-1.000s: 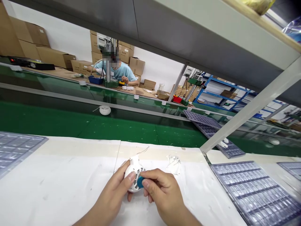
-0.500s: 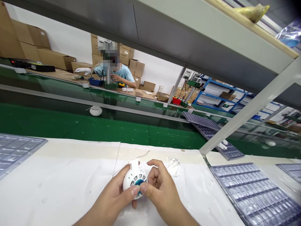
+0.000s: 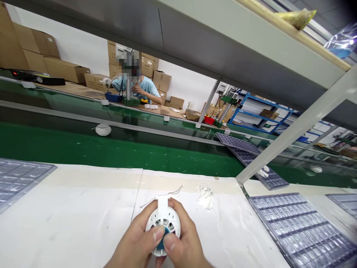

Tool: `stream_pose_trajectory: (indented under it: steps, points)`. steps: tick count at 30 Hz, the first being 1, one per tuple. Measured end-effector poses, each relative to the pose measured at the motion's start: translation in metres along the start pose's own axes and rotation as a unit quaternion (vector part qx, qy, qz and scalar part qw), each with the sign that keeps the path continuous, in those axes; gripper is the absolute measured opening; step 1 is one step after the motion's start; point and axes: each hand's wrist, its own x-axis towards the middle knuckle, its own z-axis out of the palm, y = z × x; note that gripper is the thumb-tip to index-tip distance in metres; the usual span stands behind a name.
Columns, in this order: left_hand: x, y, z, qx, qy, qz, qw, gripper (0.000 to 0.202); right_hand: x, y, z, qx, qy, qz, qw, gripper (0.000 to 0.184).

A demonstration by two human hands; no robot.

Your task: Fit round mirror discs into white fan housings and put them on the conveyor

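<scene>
Between my two hands is a round white fan housing (image 3: 174, 219) with slotted vents, a blue centre disc and a white tab at its top. My left hand (image 3: 142, 234) wraps its left side, the thumb pressing on the blue disc. On the other side my right hand (image 3: 185, 234) grips the rim, its thumb also on the disc. Thin wires (image 3: 175, 191) come out near the tab and lie over the white work surface (image 3: 83, 216). Most of my fingers are hidden behind the housing.
A crumpled white tissue (image 3: 205, 197) lies right of my hands. Clear plastic trays (image 3: 304, 227) stand at right and left (image 3: 22, 178). On the green conveyor (image 3: 139, 152) sits another white housing (image 3: 103, 130). A slanted post (image 3: 284, 137) holds the overhead shelf. A co-worker (image 3: 149, 89) sits opposite.
My right hand has closed round the housing's right side, and both thumbs now press the disc. The housing has come slightly lower. On the conveyor, the other housing has moved left.
</scene>
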Motion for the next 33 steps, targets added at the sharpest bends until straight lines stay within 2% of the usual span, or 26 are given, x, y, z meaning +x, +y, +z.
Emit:
stream_pose_trajectory:
  steps: [3, 8, 13, 15, 17, 19, 21, 26, 28, 30, 31, 33]
  points:
    - [0.001, 0.004, -0.001, 0.0, 0.004, -0.004, 1.0, 0.054, 0.003, 0.0, 0.0, 0.012, -0.034, -0.012, 0.999, 0.089]
    - [0.001, -0.001, 0.0, -0.04, -0.013, -0.013, 0.999, 0.054, 0.005, -0.001, -0.006, -0.054, 0.003, -0.012, 0.998, 0.083]
    - [0.009, -0.002, -0.004, -0.065, -0.025, 0.003, 0.998, 0.037, 0.011, -0.012, -0.014, -0.056, -0.085, -0.04, 0.994, 0.069]
    - [0.016, 0.002, -0.009, -0.089, 0.002, -0.01, 0.996, 0.034, 0.018, -0.015, -0.023, -0.089, -0.04, -0.072, 0.993, 0.06]
    - [0.023, 0.006, -0.016, -0.106, 0.046, -0.018, 0.993, 0.036, 0.025, -0.017, -0.036, -0.135, 0.055, -0.092, 0.985, 0.051]
    - [0.03, 0.011, -0.021, -0.104, 0.094, -0.01, 0.99, 0.036, 0.031, -0.017, -0.046, -0.167, 0.121, -0.084, 0.975, 0.045]
    - [0.034, 0.013, -0.025, -0.092, 0.123, 0.003, 0.988, 0.038, 0.035, -0.017, -0.052, -0.179, 0.141, -0.07, 0.971, 0.039]
    - [0.035, 0.014, -0.026, -0.07, 0.151, -0.011, 0.986, 0.04, 0.039, -0.015, -0.053, -0.21, 0.156, -0.057, 0.964, 0.018]
    - [0.033, 0.012, -0.026, -0.031, 0.141, -0.001, 0.99, 0.039, 0.039, -0.015, -0.052, -0.227, 0.16, -0.061, 0.959, 0.009]
    - [0.031, 0.008, -0.026, 0.065, 0.133, 0.026, 0.989, 0.035, 0.039, -0.02, -0.05, -0.235, 0.168, -0.067, 0.955, 0.004]
    - [0.03, 0.006, -0.025, 0.133, 0.136, 0.049, 0.98, 0.031, 0.037, -0.024, -0.05, -0.237, 0.172, -0.069, 0.954, 0.003]
    - [0.028, -0.001, -0.023, 0.275, 0.125, 0.118, 0.946, 0.023, 0.031, -0.036, -0.052, -0.249, 0.166, -0.073, 0.951, 0.005]
